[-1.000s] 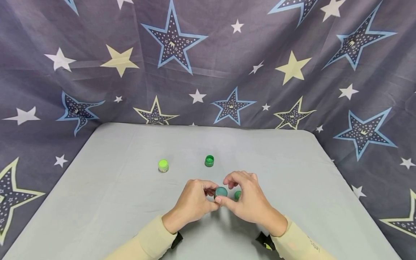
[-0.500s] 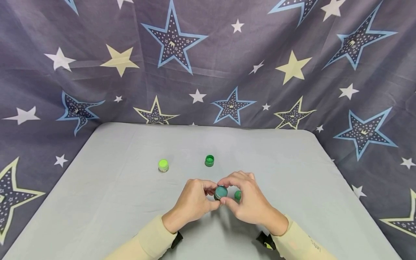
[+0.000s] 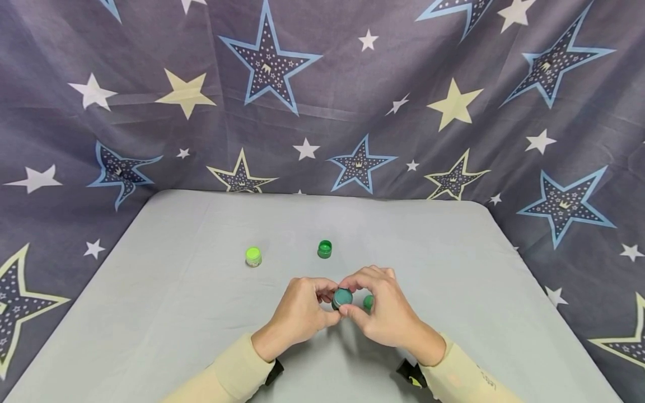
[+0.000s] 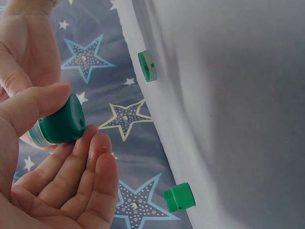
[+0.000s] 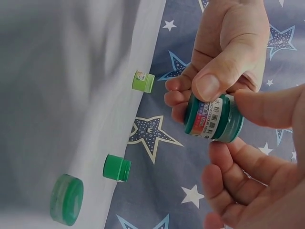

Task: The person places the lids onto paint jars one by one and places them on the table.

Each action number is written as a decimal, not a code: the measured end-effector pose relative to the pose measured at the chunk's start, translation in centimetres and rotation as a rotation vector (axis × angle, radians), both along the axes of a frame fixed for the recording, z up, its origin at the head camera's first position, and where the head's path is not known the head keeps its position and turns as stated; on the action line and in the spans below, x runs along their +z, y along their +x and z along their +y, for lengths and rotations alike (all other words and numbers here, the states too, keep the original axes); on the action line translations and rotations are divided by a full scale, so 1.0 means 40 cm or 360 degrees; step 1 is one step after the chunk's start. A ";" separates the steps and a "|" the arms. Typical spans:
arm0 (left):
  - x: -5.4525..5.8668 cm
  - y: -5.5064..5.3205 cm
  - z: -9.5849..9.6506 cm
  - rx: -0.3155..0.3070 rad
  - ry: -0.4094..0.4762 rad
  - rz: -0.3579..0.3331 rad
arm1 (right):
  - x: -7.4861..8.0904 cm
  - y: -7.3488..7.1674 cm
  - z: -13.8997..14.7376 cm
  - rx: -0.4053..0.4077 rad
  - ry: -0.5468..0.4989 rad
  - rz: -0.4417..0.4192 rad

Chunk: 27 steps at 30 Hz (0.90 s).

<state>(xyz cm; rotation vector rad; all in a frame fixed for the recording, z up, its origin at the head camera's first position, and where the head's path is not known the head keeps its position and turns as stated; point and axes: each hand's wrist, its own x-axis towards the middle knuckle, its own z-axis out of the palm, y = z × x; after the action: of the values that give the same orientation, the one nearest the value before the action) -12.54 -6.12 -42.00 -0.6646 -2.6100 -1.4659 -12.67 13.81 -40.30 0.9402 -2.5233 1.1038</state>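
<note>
Over the near middle of the table, my left hand (image 3: pixel 302 310) grips a small dark green paint jar (image 3: pixel 342 299) by its body, thumb on one side. Its printed label shows in the right wrist view, where the jar (image 5: pixel 209 117) lies sideways between both hands. Thumb and fingers of my right hand (image 3: pixel 385 308) pinch the lidded end of the same jar. Just beneath my right hand, a round green lid (image 3: pixel 369 303) lies on the table, partly hidden. Beyond the hands stands an uncovered green jar (image 3: pixel 325 249).
A lime-green jar (image 3: pixel 253 257) with its lid on stands left of the uncovered one. Pale grey cloth covers the table (image 3: pixel 201 319). A dark star-patterned curtain (image 3: pixel 322 112) hangs along the back and sides.
My right index finger, earlier lifted off the jar, has come down to its rim, and the thumb has shifted slightly along the lid. My left hand keeps its hold in place.
</note>
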 end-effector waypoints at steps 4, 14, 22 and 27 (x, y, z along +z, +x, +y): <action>0.000 0.000 0.000 0.0000 0.0013 -0.0017 | -0.001 0.001 -0.002 -0.0014 0.0001 0.0004; 0.000 0.001 0.000 0.0011 0.0023 -0.0015 | -0.006 0.001 -0.002 -0.0038 -0.0006 0.0035; -0.002 -0.001 -0.001 0.0005 0.0040 -0.0021 | -0.009 0.001 -0.003 -0.0070 -0.0025 0.0044; -0.001 -0.002 -0.002 0.0001 0.0052 -0.0028 | -0.014 -0.001 -0.005 -0.0107 -0.0027 0.0089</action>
<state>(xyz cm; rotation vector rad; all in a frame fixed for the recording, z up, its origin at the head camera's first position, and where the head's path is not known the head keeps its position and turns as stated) -12.60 -6.19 -42.05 -0.6501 -2.5932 -1.5177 -12.70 13.59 -40.87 0.8633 -2.4777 1.0626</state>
